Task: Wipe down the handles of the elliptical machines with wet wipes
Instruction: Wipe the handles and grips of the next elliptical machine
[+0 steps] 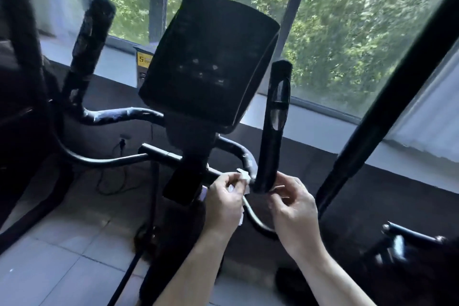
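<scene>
Crumpled white wipe (242,182) against tubular handle (269,131)

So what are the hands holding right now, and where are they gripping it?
The left hand pinches a crumpled wet wipe at its lower part; the right hand appears to hold nothing.

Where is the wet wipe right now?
In the head view, the wet wipe is pinched in the left hand, low centre, beside the base of the right upright handle.
</scene>
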Demonstrator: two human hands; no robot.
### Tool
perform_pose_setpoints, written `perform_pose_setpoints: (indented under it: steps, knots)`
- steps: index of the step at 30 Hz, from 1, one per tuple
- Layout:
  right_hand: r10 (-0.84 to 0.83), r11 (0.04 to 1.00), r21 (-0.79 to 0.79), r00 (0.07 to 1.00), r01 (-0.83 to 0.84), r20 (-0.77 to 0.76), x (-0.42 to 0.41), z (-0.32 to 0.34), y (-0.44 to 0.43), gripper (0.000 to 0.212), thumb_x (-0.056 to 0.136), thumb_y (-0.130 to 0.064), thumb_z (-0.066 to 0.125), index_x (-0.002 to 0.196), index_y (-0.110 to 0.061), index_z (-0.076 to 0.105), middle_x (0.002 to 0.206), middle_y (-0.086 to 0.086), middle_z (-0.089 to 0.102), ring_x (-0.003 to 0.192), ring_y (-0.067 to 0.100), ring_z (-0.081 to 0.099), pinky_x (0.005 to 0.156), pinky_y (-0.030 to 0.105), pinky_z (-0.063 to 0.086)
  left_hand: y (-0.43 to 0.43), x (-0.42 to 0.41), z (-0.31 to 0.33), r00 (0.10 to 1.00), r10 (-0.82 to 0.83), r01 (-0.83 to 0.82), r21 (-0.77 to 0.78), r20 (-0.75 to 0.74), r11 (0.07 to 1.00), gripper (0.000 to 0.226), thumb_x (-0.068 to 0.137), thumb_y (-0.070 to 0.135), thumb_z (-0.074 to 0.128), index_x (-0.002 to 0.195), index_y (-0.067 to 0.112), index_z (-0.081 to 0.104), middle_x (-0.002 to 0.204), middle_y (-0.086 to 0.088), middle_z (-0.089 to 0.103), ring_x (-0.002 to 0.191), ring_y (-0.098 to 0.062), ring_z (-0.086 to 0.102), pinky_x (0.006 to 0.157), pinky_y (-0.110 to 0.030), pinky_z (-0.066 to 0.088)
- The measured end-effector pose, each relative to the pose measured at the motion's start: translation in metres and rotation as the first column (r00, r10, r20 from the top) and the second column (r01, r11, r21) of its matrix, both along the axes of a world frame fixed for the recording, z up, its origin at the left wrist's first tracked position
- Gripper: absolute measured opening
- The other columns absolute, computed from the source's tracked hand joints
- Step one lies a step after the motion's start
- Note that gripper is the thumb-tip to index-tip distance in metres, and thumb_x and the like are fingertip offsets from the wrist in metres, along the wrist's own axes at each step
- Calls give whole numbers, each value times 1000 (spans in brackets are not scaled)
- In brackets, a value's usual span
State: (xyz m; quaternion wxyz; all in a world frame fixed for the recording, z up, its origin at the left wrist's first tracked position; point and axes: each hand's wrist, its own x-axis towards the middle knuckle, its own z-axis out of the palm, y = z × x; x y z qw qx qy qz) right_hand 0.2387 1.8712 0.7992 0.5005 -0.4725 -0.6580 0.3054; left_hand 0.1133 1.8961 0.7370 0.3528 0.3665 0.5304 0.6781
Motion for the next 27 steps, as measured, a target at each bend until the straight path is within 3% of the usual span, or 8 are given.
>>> perform_pose_setpoints:
  steps: [2,5,9,13,16,18,22,27]
  knots:
    - [-21,1000,10,1000,21,16,-3,0,-1,34,89,-4,71,105,-33,78,105,-6,72,91,11,72,84,22,56,1,-1,-2,1000,-25,25,18,-2,1000,6,97,26,69,94,21,72,63,9,69,53,-4,61,61,-27,50]
    - [-60,998,30,997,59,41,-8,0,-1,42,89,2,67,101,-36,78,102,-8,72,89,13,71,82,27,56,-7,-6,-4,993,-113,112,45,18,993,11,100,26,66,100,16,72,67,2,68,50,-11,57,50,-30,49]
    - [-87,995,43,995,85,46,-12,0,-3,50,88,4,69,95,-45,76,98,-7,73,89,12,71,79,17,54,-12,-16,-5,973,-230,227,116,9,967,11,98,27,69,100,17,74,73,1,72,55,-7,60,51,-20,47]
    - [-113,993,41,993,112,17,-14,-1,-1,47,86,4,70,91,-41,77,96,-4,76,87,13,72,79,20,54,5,-27,-8,957,-283,290,137,-68,947,9,96,26,72,90,22,77,79,-1,68,61,-5,58,54,-19,44]
    - [-149,989,25,988,147,49,-15,-1,5,46,85,4,70,87,-41,76,88,-4,75,77,11,69,71,15,50,25,-36,-9,944,-245,273,106,-220,956,8,95,31,72,89,27,76,85,6,69,69,-5,65,64,-21,50]
    - [-150,989,4,987,150,60,-16,-1,6,39,86,2,71,88,-36,77,81,-6,72,68,7,63,65,13,46,37,-41,-8,939,-232,266,110,-253,958,6,95,28,73,91,25,77,91,6,70,82,-7,71,76,-23,55]
    - [-145,989,-16,988,145,45,-20,0,6,28,90,-1,71,87,-29,77,74,-6,66,59,4,55,58,12,43,48,-42,-8,939,-192,240,142,-285,960,4,95,25,73,96,22,76,96,6,71,90,-6,71,83,-22,56]
    - [-167,985,-26,985,168,52,-23,-1,8,25,89,-1,68,86,-26,75,64,-19,57,53,2,50,54,12,39,44,-43,-11,912,-66,137,148,-405,979,7,96,32,73,92,27,78,94,12,61,82,1,67,70,-8,49]
